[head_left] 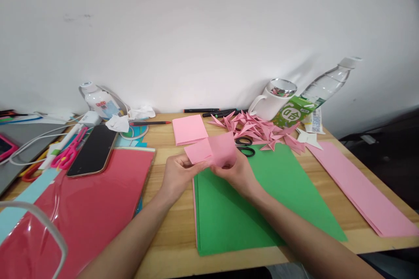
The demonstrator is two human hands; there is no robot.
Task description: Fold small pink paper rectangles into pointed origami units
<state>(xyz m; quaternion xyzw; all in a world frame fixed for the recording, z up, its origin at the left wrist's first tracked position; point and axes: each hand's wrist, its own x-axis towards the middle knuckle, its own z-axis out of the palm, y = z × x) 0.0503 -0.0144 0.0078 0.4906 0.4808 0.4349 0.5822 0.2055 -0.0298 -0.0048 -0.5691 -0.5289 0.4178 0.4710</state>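
A small piece of pink paper (223,148) is held up between both hands, creased near its middle with its right part bent upward. My left hand (178,172) pinches its lower left edge between thumb and fingers. My right hand (237,172) is closed on the lower right part, some fingers hidden behind the paper. Below the hands lies a large green sheet (262,209). Just behind them sits a stack of pink square papers (189,128). Black-handled scissors (246,151) lie partly hidden beside my right hand.
Folded pink paper stars (252,126) are heaped near the white mug (273,98), green box (290,111) and tilted bottle (334,79). Long pink strips (363,187) lie right. A phone (93,150), pink scissors (70,148) and red wrapped paper (88,209) lie left.
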